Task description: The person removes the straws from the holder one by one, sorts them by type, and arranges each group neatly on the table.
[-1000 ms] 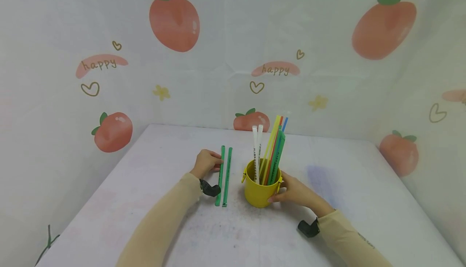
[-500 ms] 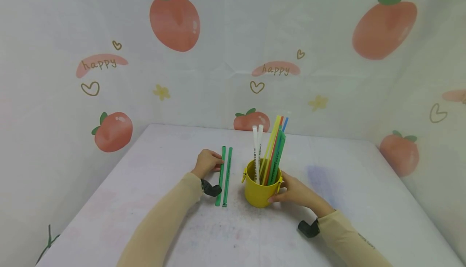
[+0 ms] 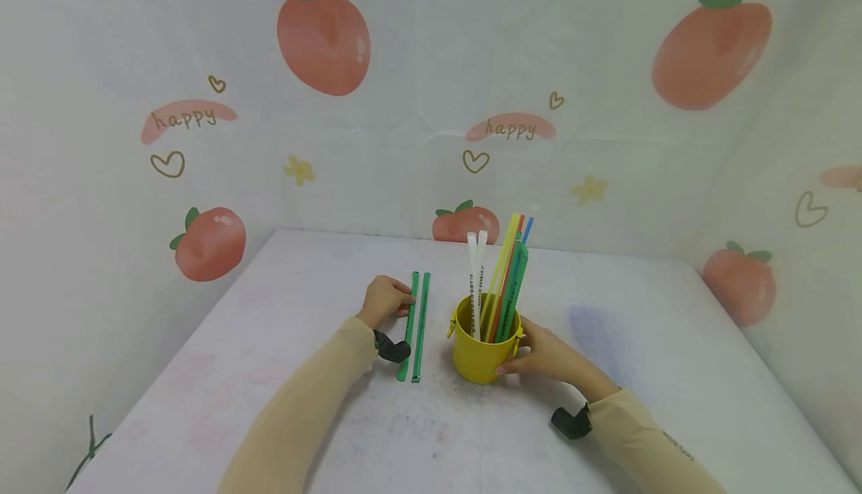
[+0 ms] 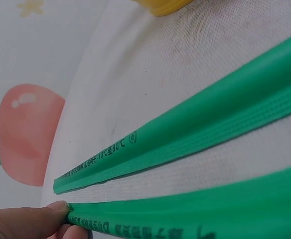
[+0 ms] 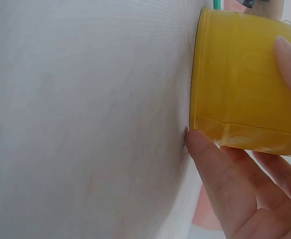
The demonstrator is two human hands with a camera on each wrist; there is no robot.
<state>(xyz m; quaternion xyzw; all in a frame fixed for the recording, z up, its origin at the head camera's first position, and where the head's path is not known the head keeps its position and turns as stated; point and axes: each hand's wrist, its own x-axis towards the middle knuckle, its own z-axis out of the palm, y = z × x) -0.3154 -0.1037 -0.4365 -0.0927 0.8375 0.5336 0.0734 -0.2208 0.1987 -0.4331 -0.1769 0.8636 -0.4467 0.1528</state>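
My left hand (image 3: 385,301) pinches one end of a green paper-wrapped straw (image 3: 410,319) between thumb and finger; the left wrist view shows this grip at the straw's tip. Just to its right, roughly parallel, a second green wrapped straw (image 3: 420,329) lies on the table. With my right hand (image 3: 548,355) I hold the right side of a small yellow bucket (image 3: 478,363), the thumb (image 5: 287,57) on its wall and other fingers around the far side. White wrapped straws (image 3: 472,269), yellow, red and blue straws, and green wrapped ones (image 3: 515,292) stand in the bucket.
A white table (image 3: 431,441) carries everything, and faint stains mark its surface. Behind it hangs a pale backdrop (image 3: 417,45) printed with fruit, hearts and "happy". Each wrist wears a black device (image 3: 571,424).
The far end of the pinched straw has shifted very slightly to the right with my left hand. The bucket and right hand stay where they were.
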